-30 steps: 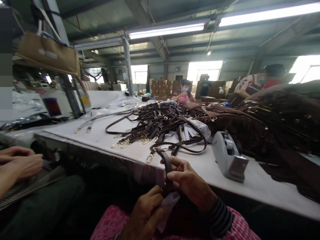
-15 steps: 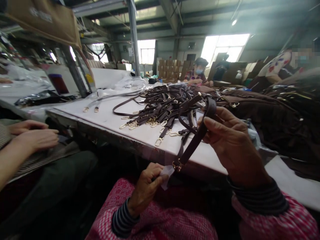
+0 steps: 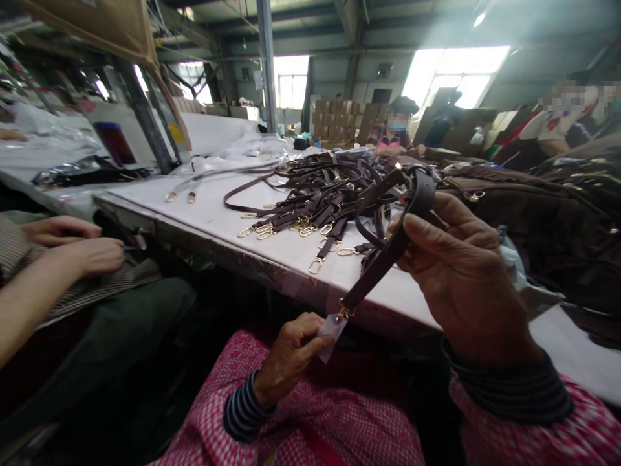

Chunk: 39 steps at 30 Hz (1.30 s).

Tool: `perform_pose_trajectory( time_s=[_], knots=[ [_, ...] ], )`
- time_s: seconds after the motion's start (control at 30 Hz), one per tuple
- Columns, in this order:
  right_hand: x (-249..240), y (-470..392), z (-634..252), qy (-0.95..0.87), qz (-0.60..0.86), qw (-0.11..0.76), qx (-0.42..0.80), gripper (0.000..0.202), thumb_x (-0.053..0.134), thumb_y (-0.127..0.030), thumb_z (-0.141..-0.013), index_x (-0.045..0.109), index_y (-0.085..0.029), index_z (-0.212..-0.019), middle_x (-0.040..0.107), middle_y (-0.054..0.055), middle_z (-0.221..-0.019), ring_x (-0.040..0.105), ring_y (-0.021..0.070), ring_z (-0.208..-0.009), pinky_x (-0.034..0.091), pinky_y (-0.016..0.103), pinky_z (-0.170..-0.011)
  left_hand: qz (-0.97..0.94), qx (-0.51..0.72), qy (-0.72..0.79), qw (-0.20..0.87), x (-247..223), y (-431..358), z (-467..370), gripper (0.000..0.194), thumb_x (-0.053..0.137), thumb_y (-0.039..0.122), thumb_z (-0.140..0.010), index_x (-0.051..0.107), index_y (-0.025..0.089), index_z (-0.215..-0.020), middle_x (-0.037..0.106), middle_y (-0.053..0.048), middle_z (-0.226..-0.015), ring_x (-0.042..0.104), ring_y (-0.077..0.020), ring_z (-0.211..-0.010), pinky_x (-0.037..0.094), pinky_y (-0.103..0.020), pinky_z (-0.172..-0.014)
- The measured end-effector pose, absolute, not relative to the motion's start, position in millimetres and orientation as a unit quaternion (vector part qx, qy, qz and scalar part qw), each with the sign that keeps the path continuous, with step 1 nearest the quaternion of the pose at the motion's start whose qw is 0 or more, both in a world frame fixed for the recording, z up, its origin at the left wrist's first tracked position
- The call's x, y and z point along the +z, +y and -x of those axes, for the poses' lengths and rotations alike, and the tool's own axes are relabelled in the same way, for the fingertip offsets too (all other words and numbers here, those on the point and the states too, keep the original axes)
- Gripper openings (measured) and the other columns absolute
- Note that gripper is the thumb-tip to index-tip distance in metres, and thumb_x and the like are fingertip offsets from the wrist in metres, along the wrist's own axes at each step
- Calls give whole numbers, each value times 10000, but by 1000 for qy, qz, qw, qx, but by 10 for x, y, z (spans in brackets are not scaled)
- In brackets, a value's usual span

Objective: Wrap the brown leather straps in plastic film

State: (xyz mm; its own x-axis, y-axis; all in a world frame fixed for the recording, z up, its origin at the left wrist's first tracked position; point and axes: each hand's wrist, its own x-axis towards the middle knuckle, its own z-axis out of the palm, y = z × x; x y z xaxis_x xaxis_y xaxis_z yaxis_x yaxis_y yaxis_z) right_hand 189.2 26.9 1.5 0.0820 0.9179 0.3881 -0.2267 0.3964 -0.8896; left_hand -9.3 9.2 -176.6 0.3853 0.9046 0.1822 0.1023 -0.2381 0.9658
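A dark brown strap [image 3: 376, 275] hangs looped from my right hand [image 3: 466, 265], whose thumb and fingers are closed on its upper part. The strap slants down to gold clasps [image 3: 343, 312] at its lower end, above my lap. My left hand [image 3: 294, 349] pinches a small whitish translucent piece of film [image 3: 332, 336] against these clasps. Whether the film wraps around the metal or only touches it, I cannot tell. Just beyond my hands, a heap of similar brown straps [image 3: 310, 204] with gold clips lies on the white table [image 3: 194, 226].
Brown bags or fabric [image 3: 548, 213] are piled at the right. On the left sits a person with resting hands [image 3: 82, 255]. Two co-workers are across the table, one in a cap [image 3: 400, 123]. A metal post [image 3: 266, 71] and a hanging tan bag [image 3: 97, 26] stand at the left.
The view has tilted down slightly and shifted. The film has come up against the strap's lower clasps, which now sit closer together and partly behind it. Both hands keep their holds.
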Motion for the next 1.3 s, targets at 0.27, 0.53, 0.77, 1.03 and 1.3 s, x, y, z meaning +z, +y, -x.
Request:
perform_pose_trajectory(
  time_s=[0.27, 0.53, 0.77, 1.03, 1.3],
  knots=[
    [-111, 263, -1941, -489, 348, 661, 451, 183, 815, -234, -807, 760, -281, -975, 687, -5, -888, 624, 123, -686, 498, 244, -537, -625, 390, 380, 559, -1726, 82, 52, 346, 672, 436, -942, 715, 140, -768, 573, -6, -752, 511, -142, -708, 390, -256, -664],
    [-202, 294, -2126, -453, 357, 671, 467, 176, 829, -239, -789, 736, -264, -936, 644, 11, -877, 574, 124, -666, 447, 214, -481, -590, 362, 338, 638, -1604, 139, 26, 298, 795, 421, -830, 727, 131, -820, 603, -1, -753, 503, -138, -719, 383, -260, -690],
    [-249, 227, -2238, -480, 351, 656, 465, 214, 828, -287, -802, 709, -268, -979, 649, -2, -874, 593, 134, -684, 453, 241, -507, -538, 355, 298, 704, -1442, 138, -76, 286, 901, 341, -713, 790, 112, -845, 709, -34, -784, 576, -140, -719, 435, -271, -722],
    [-287, 114, -2234, -457, 369, 669, 456, 227, 837, -252, -767, 701, -254, -950, 645, -4, -865, 568, 121, -652, 426, 229, -492, -494, 335, 267, 756, -1285, 64, -130, 247, 923, 311, -693, 819, 123, -814, 747, -32, -761, 626, -133, -687, 488, -260, -714],
    [-418, 64, -2222, -462, 353, 681, 446, 194, 805, -201, -804, 718, -232, -975, 645, -17, -827, 539, 106, -646, 407, 210, -505, -497, 329, 283, 752, -1227, 36, -156, 251, 922, 313, -704, 829, 132, -851, 745, -27, -772, 613, -124, -689, 464, -242, -693]
  ],
)
